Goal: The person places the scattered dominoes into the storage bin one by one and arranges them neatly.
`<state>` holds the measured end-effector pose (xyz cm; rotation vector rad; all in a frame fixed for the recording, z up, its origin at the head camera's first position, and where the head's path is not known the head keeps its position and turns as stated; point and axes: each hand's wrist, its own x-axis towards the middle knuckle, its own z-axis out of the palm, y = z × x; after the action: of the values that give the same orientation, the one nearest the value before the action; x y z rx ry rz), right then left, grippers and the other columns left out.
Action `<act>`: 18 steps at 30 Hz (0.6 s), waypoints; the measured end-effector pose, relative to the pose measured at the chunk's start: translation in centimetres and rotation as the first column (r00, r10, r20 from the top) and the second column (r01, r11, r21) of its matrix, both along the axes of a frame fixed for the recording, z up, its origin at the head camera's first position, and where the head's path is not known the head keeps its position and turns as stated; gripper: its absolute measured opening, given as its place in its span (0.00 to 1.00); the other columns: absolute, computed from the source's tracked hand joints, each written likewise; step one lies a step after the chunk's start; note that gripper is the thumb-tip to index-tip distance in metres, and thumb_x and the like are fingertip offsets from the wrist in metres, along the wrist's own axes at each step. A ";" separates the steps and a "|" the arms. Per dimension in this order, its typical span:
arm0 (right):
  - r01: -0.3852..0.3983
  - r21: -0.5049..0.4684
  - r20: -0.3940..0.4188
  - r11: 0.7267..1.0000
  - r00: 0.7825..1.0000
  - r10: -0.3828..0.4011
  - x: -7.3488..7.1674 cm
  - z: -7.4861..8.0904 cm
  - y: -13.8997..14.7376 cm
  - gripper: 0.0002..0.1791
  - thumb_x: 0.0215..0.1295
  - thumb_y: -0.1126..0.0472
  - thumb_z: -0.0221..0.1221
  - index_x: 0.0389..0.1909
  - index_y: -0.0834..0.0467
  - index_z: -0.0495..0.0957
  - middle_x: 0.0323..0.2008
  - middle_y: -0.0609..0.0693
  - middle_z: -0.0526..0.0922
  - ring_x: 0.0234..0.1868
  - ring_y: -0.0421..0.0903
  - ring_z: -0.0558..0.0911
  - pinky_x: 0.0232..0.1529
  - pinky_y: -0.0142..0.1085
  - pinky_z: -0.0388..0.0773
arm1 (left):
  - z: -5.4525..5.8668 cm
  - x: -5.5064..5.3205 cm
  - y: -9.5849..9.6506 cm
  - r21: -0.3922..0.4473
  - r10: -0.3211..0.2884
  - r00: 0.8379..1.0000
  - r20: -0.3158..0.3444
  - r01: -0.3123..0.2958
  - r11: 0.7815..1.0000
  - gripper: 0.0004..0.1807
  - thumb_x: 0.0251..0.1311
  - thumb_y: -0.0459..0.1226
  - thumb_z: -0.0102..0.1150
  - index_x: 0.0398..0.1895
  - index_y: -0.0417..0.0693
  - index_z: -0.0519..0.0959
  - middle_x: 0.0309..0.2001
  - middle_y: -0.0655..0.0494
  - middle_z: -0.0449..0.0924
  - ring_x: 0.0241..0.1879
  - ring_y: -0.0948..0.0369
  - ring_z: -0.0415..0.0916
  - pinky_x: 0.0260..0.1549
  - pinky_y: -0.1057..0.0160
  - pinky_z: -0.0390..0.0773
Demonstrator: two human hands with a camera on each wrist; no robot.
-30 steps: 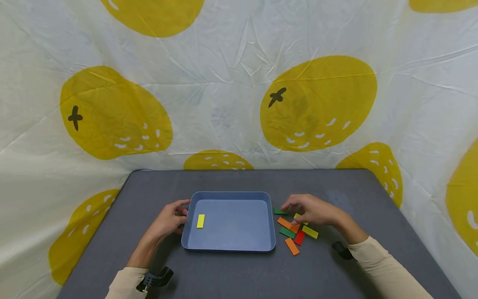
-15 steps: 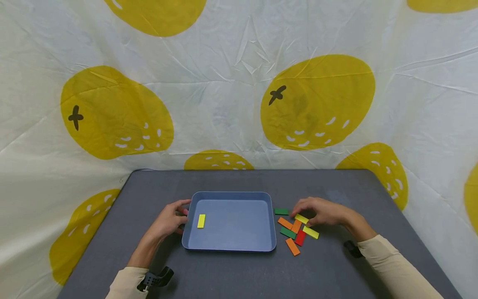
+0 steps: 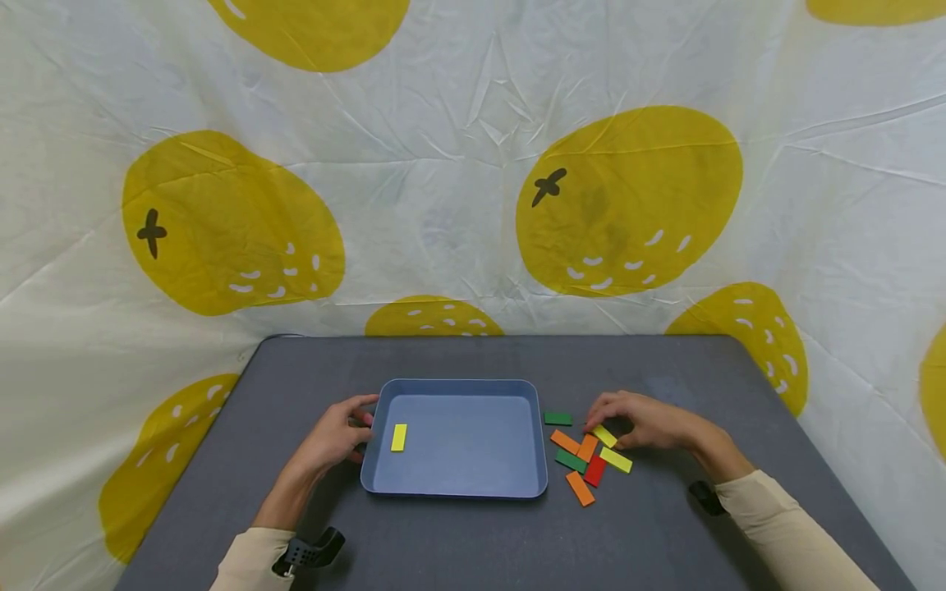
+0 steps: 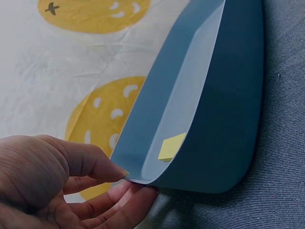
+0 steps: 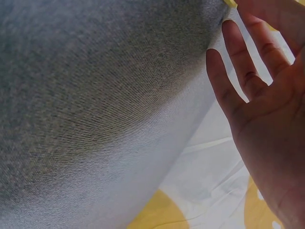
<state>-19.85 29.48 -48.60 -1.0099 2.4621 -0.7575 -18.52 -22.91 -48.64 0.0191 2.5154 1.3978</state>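
Note:
My left hand [image 3: 338, 431] pinches the left rim of a blue-grey tray [image 3: 473, 484]; in the left wrist view the thumb [image 4: 102, 162] lies on the rim with fingers below it. A flat yellow block [image 3: 398, 437] lies inside the tray near its left wall. To the right of the tray, my right hand [image 3: 643, 420] pinches another yellow block [image 3: 604, 435] between thumb and fingertips, low over the pile. Only a sliver of that block shows at the top of the right wrist view, where the other fingers [image 5: 243, 67] are loosely extended.
Around the right hand lie a third yellow block [image 3: 616, 460], a red block [image 3: 594, 471], green blocks [image 3: 557, 419] and several orange blocks [image 3: 580, 488]. They rest on a dark grey table [image 3: 458, 542]. A white cloth with yellow fruit prints [image 3: 628, 201] hangs behind it.
My right hand has moved right, away from the orange blocks, and taken hold of the yellow block, which has shifted slightly right and turned. The left hand and tray stay in place.

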 end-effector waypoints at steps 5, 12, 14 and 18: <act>0.008 0.011 -0.061 1.000 0.998 -0.008 0.2 -0.1 -0.1 0.22 0.59 0.68 0.70 0.55 0.50 0.85 0.54 0.46 0.79 0.56 0.49 0.74 0.59 0.50 0.71 | 0.1 0.1 0.0 0.011 -0.003 1.000 0.000 0.003 1.000 0.34 0.63 0.24 0.56 0.74 0.42 0.67 0.49 0.40 0.74 0.41 0.52 0.76 0.27 0.54 0.82; 0.048 0.020 -0.095 0.999 0.994 -0.046 0.3 0.1 -0.5 0.24 0.58 0.62 0.72 0.57 0.57 0.83 0.52 0.50 0.78 0.54 0.51 0.75 0.57 0.48 0.74 | 0.0 0.2 -0.1 0.003 -0.004 1.000 -0.010 0.004 1.000 0.34 0.61 0.23 0.56 0.73 0.41 0.68 0.48 0.41 0.75 0.40 0.52 0.76 0.26 0.54 0.82; 0.066 0.025 -0.094 0.998 0.994 -0.063 0.3 0.1 -0.6 0.25 0.58 0.61 0.73 0.57 0.58 0.82 0.51 0.50 0.78 0.54 0.52 0.75 0.57 0.48 0.74 | 0.0 0.2 -0.1 0.001 -0.003 1.000 -0.011 0.003 1.000 0.34 0.61 0.23 0.56 0.73 0.41 0.68 0.48 0.41 0.75 0.40 0.52 0.76 0.26 0.54 0.82; 0.093 0.033 -0.096 0.995 0.991 -0.090 0.3 0.1 -0.6 0.24 0.57 0.59 0.73 0.56 0.57 0.83 0.50 0.49 0.78 0.53 0.51 0.75 0.56 0.47 0.74 | 0.2 0.1 0.0 0.006 -0.005 1.000 -0.017 0.005 1.000 0.34 0.61 0.23 0.56 0.73 0.41 0.68 0.48 0.41 0.75 0.40 0.52 0.76 0.25 0.54 0.82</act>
<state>-19.60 28.87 -48.53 -0.9447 2.6089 -0.7041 -18.43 -22.95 -48.47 0.0382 2.5227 1.4091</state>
